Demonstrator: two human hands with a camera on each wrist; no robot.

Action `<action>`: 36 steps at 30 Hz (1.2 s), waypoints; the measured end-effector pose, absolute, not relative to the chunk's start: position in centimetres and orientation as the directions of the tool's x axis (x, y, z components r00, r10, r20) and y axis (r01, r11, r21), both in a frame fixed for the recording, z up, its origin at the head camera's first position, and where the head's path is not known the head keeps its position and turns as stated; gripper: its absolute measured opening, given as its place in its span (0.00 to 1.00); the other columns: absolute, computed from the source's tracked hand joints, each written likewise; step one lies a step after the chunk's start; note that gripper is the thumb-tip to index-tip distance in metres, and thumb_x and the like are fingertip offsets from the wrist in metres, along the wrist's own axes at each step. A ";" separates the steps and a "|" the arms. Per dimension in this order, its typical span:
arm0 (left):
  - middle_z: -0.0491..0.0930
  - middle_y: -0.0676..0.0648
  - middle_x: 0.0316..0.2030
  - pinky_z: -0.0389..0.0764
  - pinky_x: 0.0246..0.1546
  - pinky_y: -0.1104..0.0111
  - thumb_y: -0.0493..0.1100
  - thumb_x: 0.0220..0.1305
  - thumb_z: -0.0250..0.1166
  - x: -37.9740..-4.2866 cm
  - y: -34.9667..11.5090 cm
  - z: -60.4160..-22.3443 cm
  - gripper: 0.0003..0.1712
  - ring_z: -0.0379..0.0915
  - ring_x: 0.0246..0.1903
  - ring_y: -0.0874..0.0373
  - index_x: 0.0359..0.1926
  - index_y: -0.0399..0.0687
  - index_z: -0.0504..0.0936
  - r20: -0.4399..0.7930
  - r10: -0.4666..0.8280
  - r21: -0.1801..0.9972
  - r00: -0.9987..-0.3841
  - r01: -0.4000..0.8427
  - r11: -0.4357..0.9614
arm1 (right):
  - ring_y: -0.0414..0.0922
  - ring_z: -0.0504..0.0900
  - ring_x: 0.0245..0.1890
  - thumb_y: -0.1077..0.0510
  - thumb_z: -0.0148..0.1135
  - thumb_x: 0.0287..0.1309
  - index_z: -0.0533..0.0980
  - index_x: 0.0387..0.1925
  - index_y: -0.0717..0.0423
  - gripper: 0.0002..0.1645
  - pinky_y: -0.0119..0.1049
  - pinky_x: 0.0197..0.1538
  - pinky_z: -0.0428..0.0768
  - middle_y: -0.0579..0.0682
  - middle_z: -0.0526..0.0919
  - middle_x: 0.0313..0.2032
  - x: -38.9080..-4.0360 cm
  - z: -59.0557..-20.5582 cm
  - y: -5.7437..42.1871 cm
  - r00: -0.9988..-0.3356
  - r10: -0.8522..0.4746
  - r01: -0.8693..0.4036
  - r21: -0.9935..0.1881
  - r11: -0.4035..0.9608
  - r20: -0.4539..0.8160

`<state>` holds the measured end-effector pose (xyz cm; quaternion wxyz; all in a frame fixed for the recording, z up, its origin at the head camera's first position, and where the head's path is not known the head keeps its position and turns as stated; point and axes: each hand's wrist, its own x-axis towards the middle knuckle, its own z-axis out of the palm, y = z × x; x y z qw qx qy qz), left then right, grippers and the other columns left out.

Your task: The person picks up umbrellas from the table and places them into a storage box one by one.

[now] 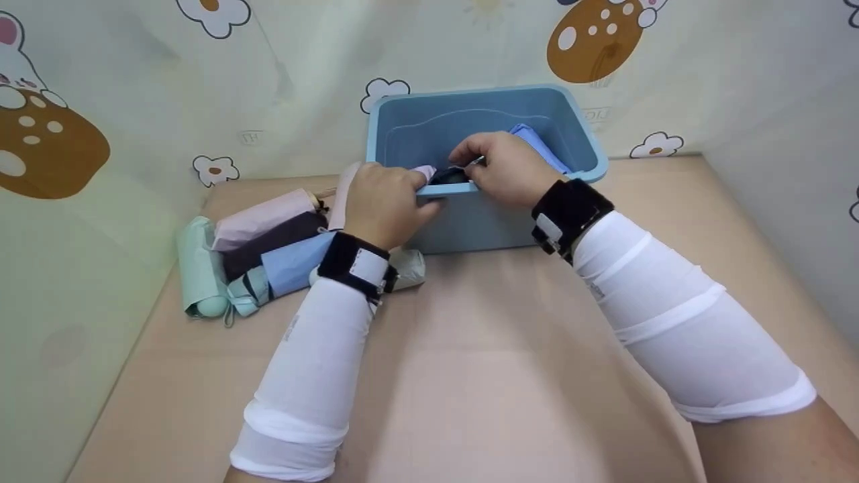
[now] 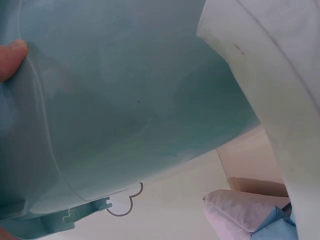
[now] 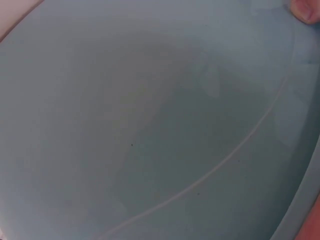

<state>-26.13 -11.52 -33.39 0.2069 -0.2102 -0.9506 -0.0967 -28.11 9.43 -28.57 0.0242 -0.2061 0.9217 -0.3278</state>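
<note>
A blue-grey plastic bin (image 1: 483,218) stands against the back wall. My left hand (image 1: 384,201) grips its front rim, the fingers over the edge and the thumb (image 2: 11,60) against the outer face. Over the same rim, my right hand (image 1: 513,171) reaches inside with curled fingers, pinching part of a dark, folded umbrella-like bundle (image 1: 449,176). Most of that bundle is hidden by the rim and the hand. Inside lie a blue folded bundle (image 1: 540,147) to the right and a bit of lilac fabric (image 1: 425,172) by my left fingertips.
Left of the bin lie several folded umbrella-like bundles: mint (image 1: 200,268), pink (image 1: 265,218), dark purple (image 1: 275,243) and blue (image 1: 298,260). A pale one (image 1: 409,268) lies partly under my left wrist. Patterned sheeting (image 1: 302,80) rises behind the tan table (image 1: 456,376).
</note>
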 end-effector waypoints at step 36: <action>0.90 0.45 0.33 0.77 0.45 0.51 0.63 0.65 0.68 -26.2 -11.4 -33.5 0.23 0.83 0.32 0.46 0.44 0.50 0.91 0.424 0.362 0.070 -0.830 0.429 0.901 | 0.51 0.82 0.53 0.56 0.55 0.75 0.84 0.52 0.60 0.17 0.49 0.64 0.77 0.56 0.88 0.51 -27.8 -29.8 12.0 -0.940 -0.194 -0.328 -0.577 0.748 0.282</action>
